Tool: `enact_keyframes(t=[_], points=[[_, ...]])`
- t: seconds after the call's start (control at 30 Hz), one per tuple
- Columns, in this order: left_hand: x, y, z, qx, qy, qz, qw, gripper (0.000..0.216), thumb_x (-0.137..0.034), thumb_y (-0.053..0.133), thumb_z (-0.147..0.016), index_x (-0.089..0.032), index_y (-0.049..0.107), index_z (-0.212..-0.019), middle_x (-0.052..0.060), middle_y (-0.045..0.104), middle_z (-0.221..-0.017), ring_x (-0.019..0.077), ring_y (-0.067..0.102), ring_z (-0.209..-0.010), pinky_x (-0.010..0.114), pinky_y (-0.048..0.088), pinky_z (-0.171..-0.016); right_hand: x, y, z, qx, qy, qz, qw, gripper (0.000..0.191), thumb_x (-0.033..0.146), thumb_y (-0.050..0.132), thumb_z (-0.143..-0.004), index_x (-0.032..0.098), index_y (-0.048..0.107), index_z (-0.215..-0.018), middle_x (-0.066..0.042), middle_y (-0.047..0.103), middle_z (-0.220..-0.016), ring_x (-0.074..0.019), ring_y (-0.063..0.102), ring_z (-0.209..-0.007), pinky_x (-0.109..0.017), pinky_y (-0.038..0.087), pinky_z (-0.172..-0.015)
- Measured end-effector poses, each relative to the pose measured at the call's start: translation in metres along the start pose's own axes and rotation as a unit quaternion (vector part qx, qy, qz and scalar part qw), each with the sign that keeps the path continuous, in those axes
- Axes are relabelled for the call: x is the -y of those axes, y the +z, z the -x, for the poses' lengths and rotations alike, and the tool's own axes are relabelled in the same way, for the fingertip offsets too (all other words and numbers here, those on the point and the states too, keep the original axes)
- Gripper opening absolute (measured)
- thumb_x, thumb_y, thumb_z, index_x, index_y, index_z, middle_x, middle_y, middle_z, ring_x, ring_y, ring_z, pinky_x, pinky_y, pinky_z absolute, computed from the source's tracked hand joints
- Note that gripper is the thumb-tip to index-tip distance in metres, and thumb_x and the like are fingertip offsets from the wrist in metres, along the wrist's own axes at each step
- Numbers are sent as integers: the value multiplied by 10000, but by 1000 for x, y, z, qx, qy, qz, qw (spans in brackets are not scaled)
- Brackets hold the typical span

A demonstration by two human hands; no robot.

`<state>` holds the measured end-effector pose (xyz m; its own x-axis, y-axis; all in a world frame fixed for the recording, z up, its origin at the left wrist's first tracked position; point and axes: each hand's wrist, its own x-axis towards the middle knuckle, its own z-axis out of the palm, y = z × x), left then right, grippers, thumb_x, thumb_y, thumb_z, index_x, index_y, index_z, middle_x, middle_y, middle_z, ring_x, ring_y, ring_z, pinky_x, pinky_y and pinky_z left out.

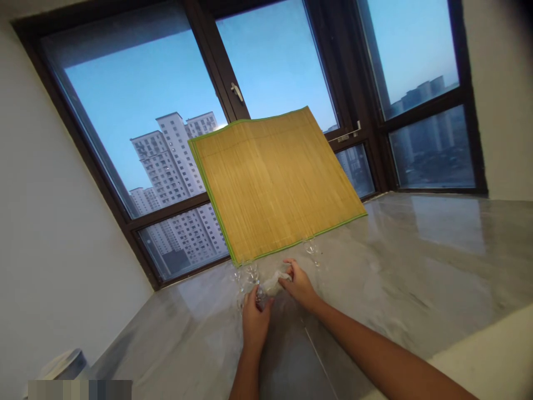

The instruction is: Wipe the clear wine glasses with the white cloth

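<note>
My left hand (255,321) is closed around the base of a clear glass (262,295) lying over the marble counter (416,261). My right hand (298,284) pinches a crumpled clear or whitish cloth (278,280) at the glass's mouth. Both hands meet near the counter's far edge, just in front of a bamboo mat (275,183). Other clear stemmed glasses stand close by, one group to the left (245,273) and one to the right (312,250).
The bamboo mat with green edging leans against the dark-framed window (233,91). Tower blocks show outside. A white wall runs along the left. A round grey object (69,364) sits at the counter's near left corner.
</note>
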<state>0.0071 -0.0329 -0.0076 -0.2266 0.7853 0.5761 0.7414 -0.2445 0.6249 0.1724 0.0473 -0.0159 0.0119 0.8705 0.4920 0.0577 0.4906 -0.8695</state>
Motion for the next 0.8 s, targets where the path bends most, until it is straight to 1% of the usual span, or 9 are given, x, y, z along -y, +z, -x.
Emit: enact_keyframes(t=[0.13,0.23,0.33,0.4,0.53,0.6,0.67,0.73,0.8], points=[[-1,-2,-1,-29,-15,3,999,571,-440,650,-757,-143,612,-1243,95,650,-996,224,590,-841,364,470,-818,2,-5,-1,-49,-9,29,998,501,286,624,-723,223,494,-1202,28,521,-776,-190,544,-698,-303,407,-663],[-3,-4,-2,-49,-9,1,999,567,-439,649,-762,-156,605,-1252,64,616,-920,197,566,-761,338,467,-757,3,-8,-2,-55,3,35,998,481,305,610,-736,204,498,-1193,25,511,-756,-196,540,-683,-312,412,-663],[-4,-7,-3,-99,-11,6,995,591,-470,615,-793,-163,564,-1295,22,558,-852,168,534,-689,325,462,-729,0,-8,-4,-54,16,35,998,475,296,605,-746,212,489,-1200,37,503,-727,-190,543,-674,-303,410,-655],[-3,-9,-4,-140,-21,9,990,616,-499,583,-817,-160,525,-1328,-1,522,-822,157,512,-655,328,458,-725,-2,-7,-3,-24,26,29,999,484,269,618,-736,220,487,-1199,51,501,-703,-174,534,-651,-288,403,-634],[-2,-12,-4,-166,-29,19,986,632,-521,564,-835,-139,497,-1334,1,515,-846,151,499,-653,334,458,-735,2,-3,4,129,0,21,991,539,288,695,-719,208,515,-1221,31,579,-764,-167,564,-707,-288,433,-670],[-3,-11,-3,-157,-23,32,987,626,-514,565,-838,-130,500,-1328,10,524,-865,149,502,-658,326,461,-721,9,-3,9,147,-26,13,989,629,361,754,-700,217,516,-1264,-23,624,-939,-198,591,-877,-320,459,-780],[-6,-10,-2,-143,-11,35,989,618,-500,577,-833,-132,509,-1325,6,520,-853,147,504,-649,319,461,-702,17,-4,12,145,-30,-21,989,743,428,785,-678,236,478,-1327,-74,593,-1150,-220,581,-996,-345,471,-843],[-9,-9,0,-123,3,30,992,609,-482,591,-829,-142,514,-1328,0,510,-840,141,501,-635,315,463,-690,23,-5,13,165,-3,-84,983,841,469,785,-675,252,397,-1390,-101,535,-1271,-209,599,-964,-346,499,-803],[-13,-7,1,-92,17,33,995,612,-472,600,-830,-153,504,-1343,3,511,-852,136,499,-632,309,468,-678,27,-5,13,186,28,-143,972,893,461,790,-671,251,338,-1413,-99,546,-1250,-191,615,-905,-328,515,-750]])
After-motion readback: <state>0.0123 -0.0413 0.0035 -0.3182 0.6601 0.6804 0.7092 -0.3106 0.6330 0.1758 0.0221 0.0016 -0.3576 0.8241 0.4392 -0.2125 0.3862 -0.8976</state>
